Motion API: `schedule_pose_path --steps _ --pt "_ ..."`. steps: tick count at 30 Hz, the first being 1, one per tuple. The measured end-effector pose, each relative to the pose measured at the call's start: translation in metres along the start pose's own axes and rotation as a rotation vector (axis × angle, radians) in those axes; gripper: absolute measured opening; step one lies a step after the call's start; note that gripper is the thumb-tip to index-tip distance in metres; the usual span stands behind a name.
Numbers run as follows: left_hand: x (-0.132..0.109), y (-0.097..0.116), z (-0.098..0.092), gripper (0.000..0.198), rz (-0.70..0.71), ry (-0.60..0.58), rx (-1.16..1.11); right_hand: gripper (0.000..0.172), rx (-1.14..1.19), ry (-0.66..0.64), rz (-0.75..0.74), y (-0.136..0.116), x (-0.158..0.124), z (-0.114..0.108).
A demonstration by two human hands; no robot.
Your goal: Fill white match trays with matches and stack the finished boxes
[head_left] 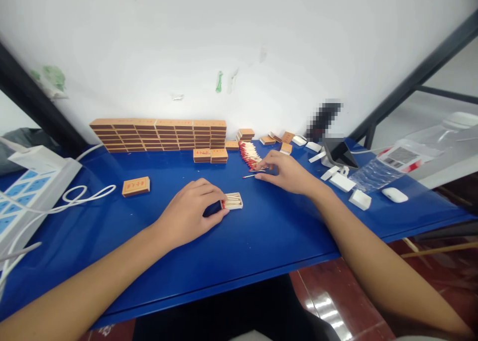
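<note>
My left hand (192, 209) rests on the table with thumb and fingers closed around the left end of a small white matchbox tray (239, 201). Several matches lie in the tray, with red heads toward my fingers. To the right, the thumb and fingertips of my right hand (287, 172) come together on a match (249, 176) just in front of a loose match pile (251, 154). Part of that pile is hidden behind the hand. A closed matchbox (136, 186) lies alone to the left.
Stacked matchboxes (160, 136) form a row along the wall, with two more boxes (210, 156) in front. At right are loose box pieces (287, 148), white plastic parts (341, 181), a clear bottle (396, 162) and a white case (395, 195). A power strip (28, 191) with cables sits left.
</note>
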State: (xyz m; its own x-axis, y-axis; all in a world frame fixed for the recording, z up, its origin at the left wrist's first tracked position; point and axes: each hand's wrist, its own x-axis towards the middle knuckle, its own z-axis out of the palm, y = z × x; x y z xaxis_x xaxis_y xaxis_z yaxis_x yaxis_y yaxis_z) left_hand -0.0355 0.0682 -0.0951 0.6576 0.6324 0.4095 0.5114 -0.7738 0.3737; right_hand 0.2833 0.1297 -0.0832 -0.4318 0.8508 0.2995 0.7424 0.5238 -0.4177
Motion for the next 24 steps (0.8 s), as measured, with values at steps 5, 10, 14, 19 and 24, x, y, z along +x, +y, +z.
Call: schedule_pose_path --steps 5,10,14,19,24 --pt "0.0 0.002 -0.001 0.019 -0.005 0.012 0.022 0.02 -0.044 0.043 0.002 0.003 0.001 0.004" --pt "-0.002 0.001 -0.001 0.042 -0.05 0.006 0.073 0.02 -0.095 0.032 0.033 0.017 0.001 0.004" --pt "-0.002 0.001 0.0 0.048 -0.062 0.002 0.068 0.019 -0.065 -0.008 0.055 0.02 0.001 0.008" --pt "-0.003 0.0 0.0 0.057 -0.088 -0.005 0.055 0.021 -0.058 -0.028 0.044 0.013 -0.004 0.009" --pt "-0.002 0.0 0.0 0.06 -0.122 -0.017 0.034 0.02 -0.043 -0.018 0.006 0.006 -0.01 0.007"
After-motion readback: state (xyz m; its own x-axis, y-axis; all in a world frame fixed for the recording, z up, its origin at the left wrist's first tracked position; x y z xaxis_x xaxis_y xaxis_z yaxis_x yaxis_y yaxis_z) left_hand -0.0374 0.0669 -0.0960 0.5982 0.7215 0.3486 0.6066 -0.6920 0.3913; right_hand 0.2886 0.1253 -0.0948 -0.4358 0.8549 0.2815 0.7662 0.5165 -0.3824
